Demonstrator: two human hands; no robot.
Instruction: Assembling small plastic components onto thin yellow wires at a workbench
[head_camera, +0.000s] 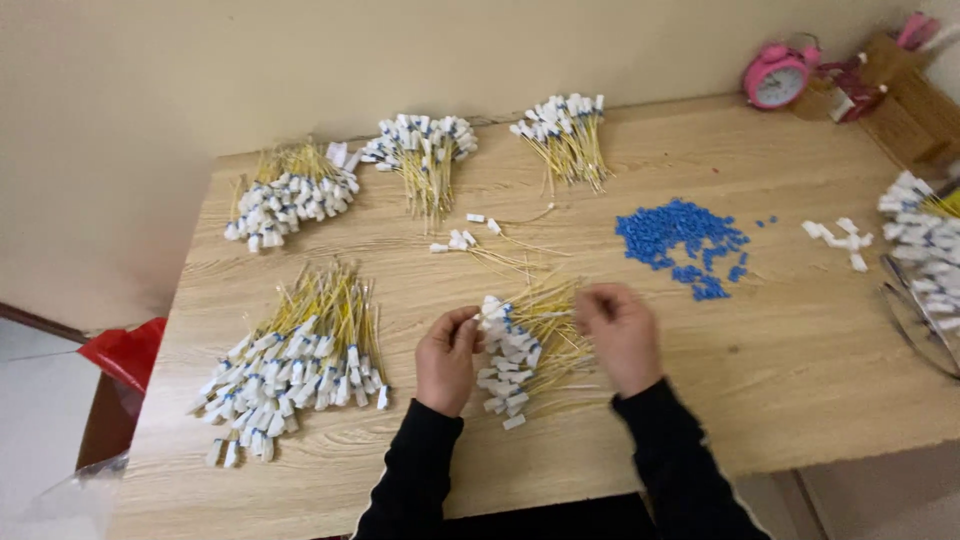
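Note:
My left hand and my right hand rest on either side of a small pile of thin yellow cables with white and blue plug ends near the front of the wooden table. The left hand's fingers touch the white ends of that pile. The right hand's fingers pinch at the yellow wire ends on the pile's right side. Both arms wear black sleeves.
Larger bundles of the same cables lie at the front left, back left, back middle and back right of middle. A heap of small blue beads lies to the right. A few white caps, a pink alarm clock and a red bag are about.

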